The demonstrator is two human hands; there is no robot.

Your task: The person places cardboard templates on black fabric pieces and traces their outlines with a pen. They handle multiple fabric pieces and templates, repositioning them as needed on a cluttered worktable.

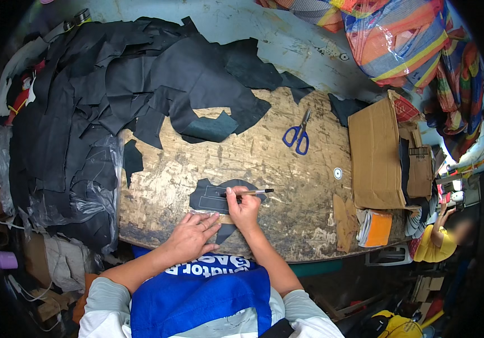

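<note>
A dark leather piece (201, 197) lies on the worn wooden table, with pale straight lines drawn on it in a rectangular outline. My right hand (243, 209) is closed on a pen (260, 192), its tip end over the leather and its dark end pointing right. Lying flat with fingers stretched, my left hand (195, 232) presses at the near edge of the leather. A light brown strip (227, 219) shows between the two hands, partly covered by the left fingers. Below it a dark pointed scrap (226, 232) sticks out toward me.
A large heap of black leather pieces (124, 73) covers the left and far side. Blue-handled scissors (297, 138) lie beyond my hands. At the right stand a cardboard box (374, 152) and an orange-and-white stack (375, 228). A person in yellow (436, 245) is farther right.
</note>
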